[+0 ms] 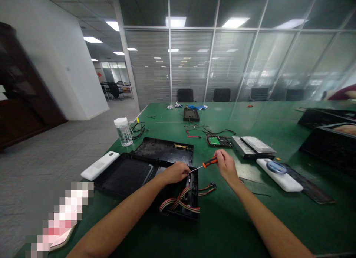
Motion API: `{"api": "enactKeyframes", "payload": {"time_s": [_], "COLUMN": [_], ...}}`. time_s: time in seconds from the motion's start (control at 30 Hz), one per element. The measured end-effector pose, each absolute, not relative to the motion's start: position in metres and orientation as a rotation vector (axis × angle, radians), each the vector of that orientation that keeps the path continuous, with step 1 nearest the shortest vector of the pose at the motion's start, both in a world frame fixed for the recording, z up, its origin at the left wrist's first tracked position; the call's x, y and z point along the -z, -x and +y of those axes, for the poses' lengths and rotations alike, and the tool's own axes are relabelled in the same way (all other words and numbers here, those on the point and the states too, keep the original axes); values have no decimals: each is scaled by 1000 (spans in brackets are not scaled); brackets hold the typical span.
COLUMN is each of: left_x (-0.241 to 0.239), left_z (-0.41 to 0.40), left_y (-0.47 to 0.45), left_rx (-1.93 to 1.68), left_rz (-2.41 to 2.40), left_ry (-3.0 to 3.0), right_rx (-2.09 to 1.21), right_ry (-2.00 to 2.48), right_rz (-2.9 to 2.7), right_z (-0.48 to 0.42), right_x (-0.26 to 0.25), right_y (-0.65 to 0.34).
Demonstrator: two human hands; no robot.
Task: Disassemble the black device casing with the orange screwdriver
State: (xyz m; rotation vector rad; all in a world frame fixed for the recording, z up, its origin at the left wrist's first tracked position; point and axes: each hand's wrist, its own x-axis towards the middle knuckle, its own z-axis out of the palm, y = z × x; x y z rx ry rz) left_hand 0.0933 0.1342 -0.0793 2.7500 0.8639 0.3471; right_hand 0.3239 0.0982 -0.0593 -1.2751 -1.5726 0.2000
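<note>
My right hand [226,164] grips the orange and black handle of a screwdriver [209,162]. Its thin shaft slants down to the left, with the tip at the inner edge of a black casing [122,178] lying open on the table. Beside that tip my left hand [178,171] is closed, fingertips together at the casing; what they hold is hidden. Striped red, white and black cables [182,198] loop over the casing's near right part, and their connector [213,186] lies outside on the table. Behind the casing lies a black panel [164,149] with a brass-coloured strip.
Left stand a clear bottle [124,133] and a white device [100,166]. Right of my hands lie a green circuit board [215,140], a silver drive box [254,144], another white device [280,176] and black casings [328,146]. A person's sleeve [343,92] shows far right.
</note>
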Motion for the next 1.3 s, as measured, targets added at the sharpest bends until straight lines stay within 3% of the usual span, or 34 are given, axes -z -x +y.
{"api": "enactKeyframes", "payload": {"time_s": [0.37, 0.87, 1.1, 1.3], "left_x": [81, 81, 78, 80], "left_z": [135, 133, 132, 132], "left_y": [-93, -94, -96, -93], "left_rx": [-328, -334, -310, -335], "left_rz": [869, 860, 885, 882], "left_ry": [-2749, -2775, -2725, -2727], "right_rx": [50, 113, 495, 393], "right_ry": [1359, 1382, 1589, 1472], "right_rz": [-1812, -1805, -2319, -2690], "right_z": [98, 96, 75, 65], "right_x": [65, 62, -7, -55], "right_y": [-325, -326, -299, -255]}}
